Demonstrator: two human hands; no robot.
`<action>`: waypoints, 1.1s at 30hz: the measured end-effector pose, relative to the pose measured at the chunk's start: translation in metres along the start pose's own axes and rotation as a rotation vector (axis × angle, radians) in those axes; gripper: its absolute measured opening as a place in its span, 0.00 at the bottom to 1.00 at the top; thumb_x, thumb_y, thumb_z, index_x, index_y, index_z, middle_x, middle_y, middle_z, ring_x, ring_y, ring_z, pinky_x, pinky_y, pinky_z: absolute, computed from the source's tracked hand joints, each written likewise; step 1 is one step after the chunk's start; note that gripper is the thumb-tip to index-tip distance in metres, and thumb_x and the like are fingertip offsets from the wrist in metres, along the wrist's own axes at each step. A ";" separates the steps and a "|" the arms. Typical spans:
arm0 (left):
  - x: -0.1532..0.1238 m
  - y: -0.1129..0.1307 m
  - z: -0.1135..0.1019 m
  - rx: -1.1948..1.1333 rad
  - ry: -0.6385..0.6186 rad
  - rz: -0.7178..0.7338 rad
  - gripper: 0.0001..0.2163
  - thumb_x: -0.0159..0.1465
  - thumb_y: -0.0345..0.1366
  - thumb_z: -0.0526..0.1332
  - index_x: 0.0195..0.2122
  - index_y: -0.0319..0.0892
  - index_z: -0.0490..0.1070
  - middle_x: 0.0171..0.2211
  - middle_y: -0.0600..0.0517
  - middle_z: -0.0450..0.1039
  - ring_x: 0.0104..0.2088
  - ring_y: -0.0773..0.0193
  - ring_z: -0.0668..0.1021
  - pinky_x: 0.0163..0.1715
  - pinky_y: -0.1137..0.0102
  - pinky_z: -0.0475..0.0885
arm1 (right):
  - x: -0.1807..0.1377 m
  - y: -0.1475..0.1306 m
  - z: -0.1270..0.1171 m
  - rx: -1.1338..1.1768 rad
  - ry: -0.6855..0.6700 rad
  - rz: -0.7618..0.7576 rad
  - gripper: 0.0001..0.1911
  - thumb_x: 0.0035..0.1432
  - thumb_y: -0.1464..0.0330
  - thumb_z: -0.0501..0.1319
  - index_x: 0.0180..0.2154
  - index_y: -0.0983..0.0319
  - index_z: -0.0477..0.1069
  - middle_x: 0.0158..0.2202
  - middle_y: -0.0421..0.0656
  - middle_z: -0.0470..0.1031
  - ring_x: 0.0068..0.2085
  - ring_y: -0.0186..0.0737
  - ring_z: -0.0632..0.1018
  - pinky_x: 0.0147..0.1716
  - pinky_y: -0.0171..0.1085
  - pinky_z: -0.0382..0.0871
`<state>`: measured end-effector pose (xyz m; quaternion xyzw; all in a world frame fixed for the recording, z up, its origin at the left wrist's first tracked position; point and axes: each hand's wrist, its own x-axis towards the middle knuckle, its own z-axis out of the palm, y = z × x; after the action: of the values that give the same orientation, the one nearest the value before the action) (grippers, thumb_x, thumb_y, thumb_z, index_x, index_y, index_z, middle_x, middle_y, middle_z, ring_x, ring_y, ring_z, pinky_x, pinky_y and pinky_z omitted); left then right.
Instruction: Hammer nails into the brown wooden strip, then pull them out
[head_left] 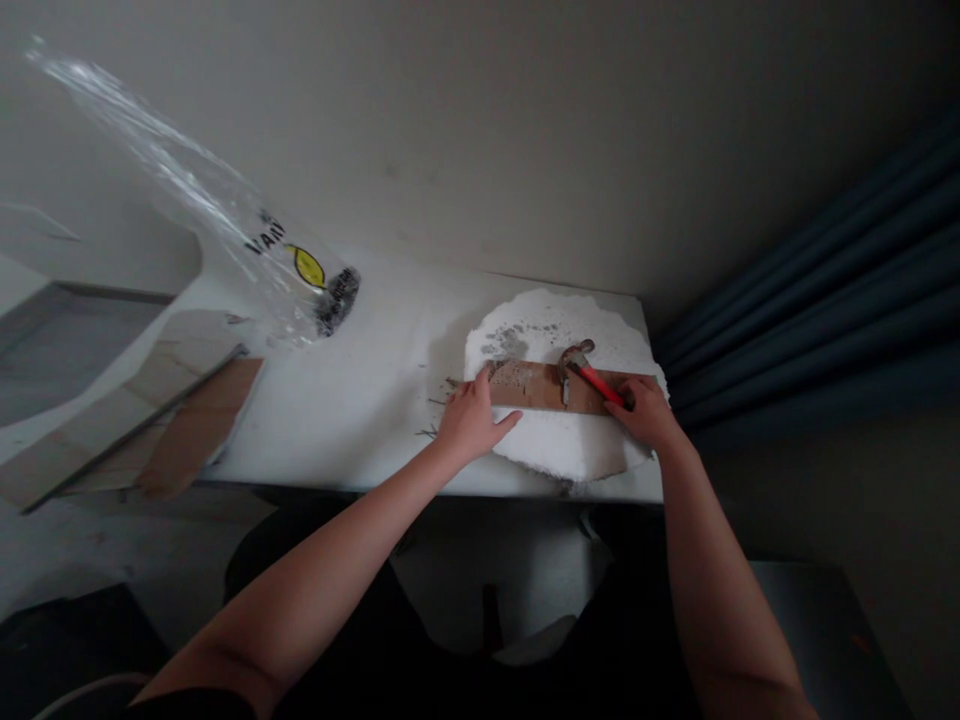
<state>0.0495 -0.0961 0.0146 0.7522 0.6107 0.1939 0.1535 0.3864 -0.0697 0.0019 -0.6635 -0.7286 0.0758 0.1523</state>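
A flat brown strip [540, 388], wood or cardboard, lies across a rough-edged white slab [600, 450] on the table. My left hand [472, 415] rests at the strip's left end, its thumb spread away from the fingers over the white slab. At the strip's right end, my right hand [646, 410] is closed around the handle end of a claw hammer [592, 380]. The hammer has a red handle, and its worn metal head lies over the middle of the strip. Several thin dark nail-like pieces [427, 433] are scattered just left of my left hand.
A clear plastic bag [247, 230] with a yellow print and dark contents stands on the white table [360, 400]. Brown and pale panels [202, 425] lean at the table's left end. A dark blue curtain [825, 270] hangs on the right, and a wall [480, 130] rises behind.
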 end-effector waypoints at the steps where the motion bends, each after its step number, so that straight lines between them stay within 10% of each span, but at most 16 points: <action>1: -0.002 0.002 -0.001 0.022 -0.017 -0.012 0.39 0.62 0.53 0.61 0.67 0.35 0.50 0.59 0.33 0.69 0.59 0.42 0.72 0.56 0.51 0.68 | 0.000 0.000 0.000 -0.003 0.002 -0.007 0.13 0.55 0.56 0.63 0.33 0.58 0.66 0.41 0.51 0.71 0.45 0.52 0.73 0.46 0.50 0.70; 33: -0.026 0.023 0.008 0.251 -0.116 0.240 0.31 0.63 0.53 0.61 0.62 0.39 0.65 0.67 0.36 0.58 0.65 0.41 0.63 0.59 0.51 0.64 | 0.000 -0.002 0.000 -0.036 -0.029 0.029 0.14 0.56 0.55 0.62 0.35 0.58 0.67 0.43 0.52 0.71 0.47 0.53 0.73 0.46 0.50 0.70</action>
<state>0.0686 -0.1267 0.0154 0.8429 0.5259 0.0897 0.0692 0.3847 -0.0694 0.0022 -0.6753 -0.7224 0.0744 0.1287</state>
